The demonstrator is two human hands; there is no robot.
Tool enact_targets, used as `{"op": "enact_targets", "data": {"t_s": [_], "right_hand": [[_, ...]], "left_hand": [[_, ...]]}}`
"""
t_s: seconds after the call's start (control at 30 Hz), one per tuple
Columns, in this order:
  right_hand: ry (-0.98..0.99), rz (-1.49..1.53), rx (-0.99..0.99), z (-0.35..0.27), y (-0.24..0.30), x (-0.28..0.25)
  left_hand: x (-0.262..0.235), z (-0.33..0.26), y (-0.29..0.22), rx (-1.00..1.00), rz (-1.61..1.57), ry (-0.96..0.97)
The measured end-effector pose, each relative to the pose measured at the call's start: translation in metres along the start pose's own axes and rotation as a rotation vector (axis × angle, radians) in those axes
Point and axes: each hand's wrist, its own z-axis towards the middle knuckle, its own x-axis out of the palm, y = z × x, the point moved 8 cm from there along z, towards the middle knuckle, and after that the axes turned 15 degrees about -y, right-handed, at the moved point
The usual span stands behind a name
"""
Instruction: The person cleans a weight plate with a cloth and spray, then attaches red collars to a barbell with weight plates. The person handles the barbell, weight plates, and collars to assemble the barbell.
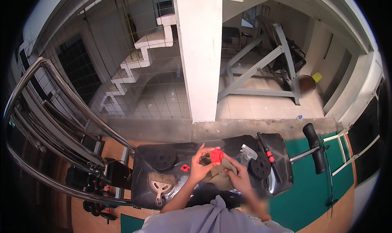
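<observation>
left hand (200,166) holding red knob (216,155), black bench (141,184), white pillar (198,53)

In the upper middle of the frame stands a white pillar (199,57), and left of it white stairs (143,60) are seen behind a wire grid (163,88). At the upper right, a grey metal frame (261,69) rests on pale floor tiles (253,110); at the lower right lies a green mat (304,192).
</observation>
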Motion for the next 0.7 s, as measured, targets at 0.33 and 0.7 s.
{"op": "enact_targets", "data": {"t_s": [0.33,0.7], "right_hand": [[0.071,-0.15,0.053,-0.023,-0.025,-0.017],[0.048,-0.161,0.301,-0.068,-0.07,-0.032]], "left_hand": [[-0.098,0.014,0.061,-0.197,0.248,-0.199],[-0.158,-0.033,0.202,-0.384,1.185,0.265]]}}
